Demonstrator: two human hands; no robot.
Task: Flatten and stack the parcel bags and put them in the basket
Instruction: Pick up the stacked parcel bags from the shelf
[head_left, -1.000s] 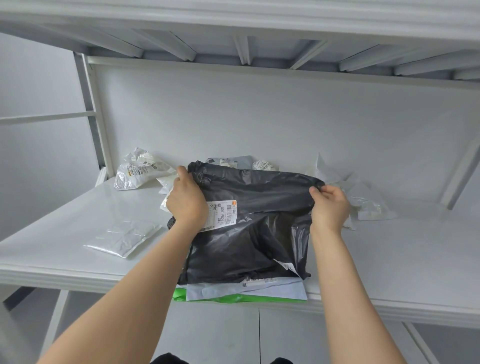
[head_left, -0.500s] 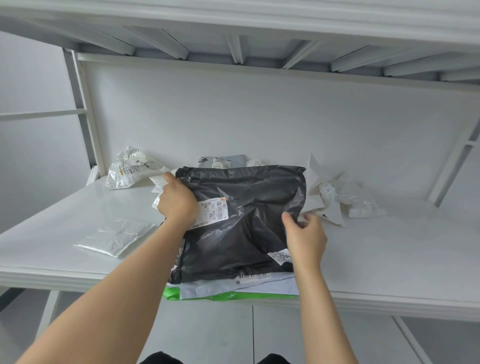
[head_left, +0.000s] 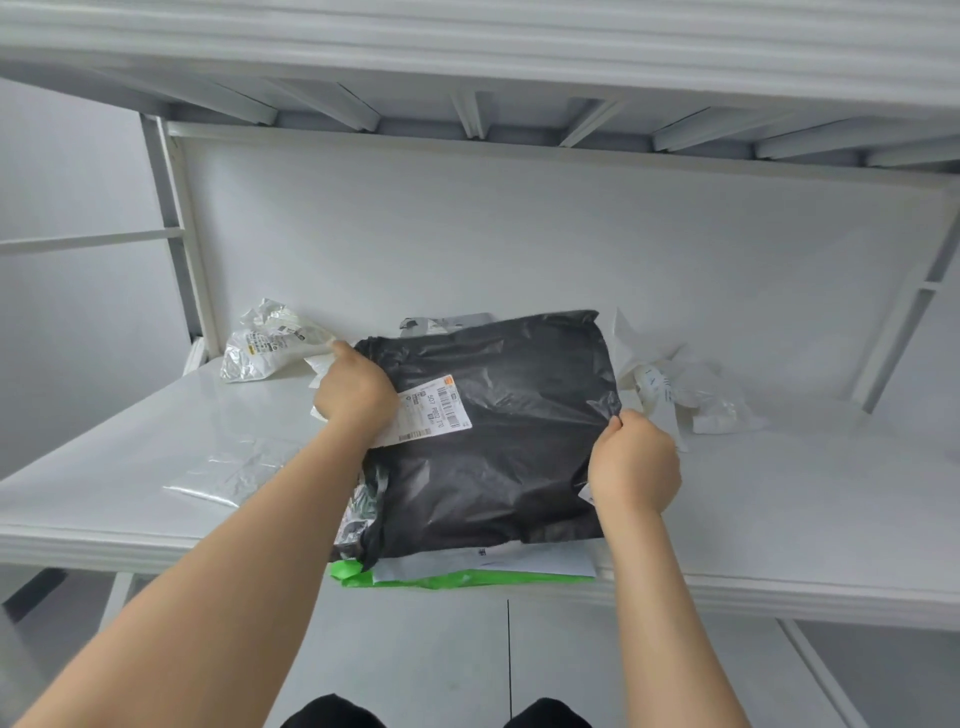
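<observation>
Under the black bag (head_left: 498, 441), along its near edge, only strips of a pale bag (head_left: 519, 562) and a green bag (head_left: 457, 578) stick out, and the rest of both is covered. At its lower left a crumpled silvery piece (head_left: 358, 512) shows, and I cannot tell what it belongs to. Behind the black bag a grey bag (head_left: 447, 322) is mostly hidden, with just its top edge peeking above. The black bag itself lies on top of this stack at the front of a white shelf (head_left: 779, 499), spread nearly flat, its dull plastic wrinkled and its left edge bunched. A white label (head_left: 441, 408) with barcodes sits on its upper left, partly covered by the left hand (head_left: 356, 387). That hand grips the bag's left edge with curled fingers, thumb pointing toward the far corner, fingertips out of sight. The right hand (head_left: 634, 462) pinches the bag's right edge between thumb and forefinger, and its other fingers are curled and hidden behind the knuckles. Left of the black bag lie a crumpled silver bag (head_left: 265, 343) farther back and a flat clear bag (head_left: 234, 470) nearer. Right of it sits a heap of crumpled white bags (head_left: 685, 389), their print too small to read.
</observation>
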